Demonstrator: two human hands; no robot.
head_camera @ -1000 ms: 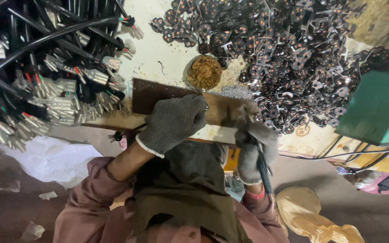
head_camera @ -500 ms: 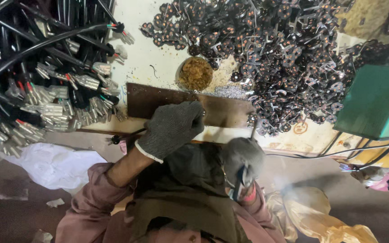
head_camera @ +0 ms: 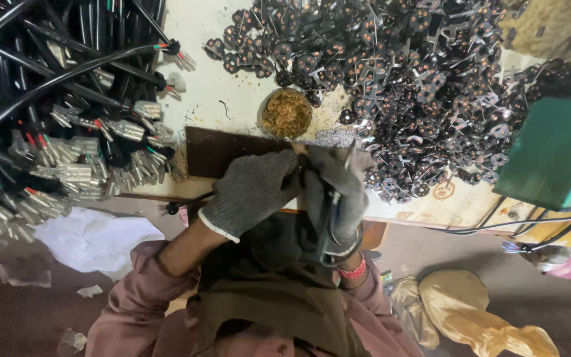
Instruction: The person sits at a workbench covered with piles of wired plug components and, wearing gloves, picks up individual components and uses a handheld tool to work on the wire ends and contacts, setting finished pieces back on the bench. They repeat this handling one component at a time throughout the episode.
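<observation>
Two grey knit-gloved hands meet at the near edge of the pale, stained bench (head_camera: 232, 99), over a dark brown flat wooden board (head_camera: 216, 149) that lies along that edge. The left hand (head_camera: 249, 192) is curled, its fingers bent toward the right hand (head_camera: 338, 192) and touching it; whether it pinches anything small I cannot tell. The right hand is closed around a dark, slender hand tool (head_camera: 328, 218) whose handle hangs down toward the wrist, which wears a red beaded bracelet (head_camera: 350, 270).

Half a second ago the right hand was low, off the bench and down by the lap with the tool; it has since risen to the board and joined the left, which has stayed on the board and shifted only slightly.

Just beyond the board sits a small round tin of brownish paste (head_camera: 286, 112). To its right spreads a big heap of small dark round metal parts with copper dots and thin prongs (head_camera: 418, 86). On the left lie bundled black cables with silver crimped ends (head_camera: 67, 132). A green box (head_camera: 556, 155) stands at the right edge.
</observation>
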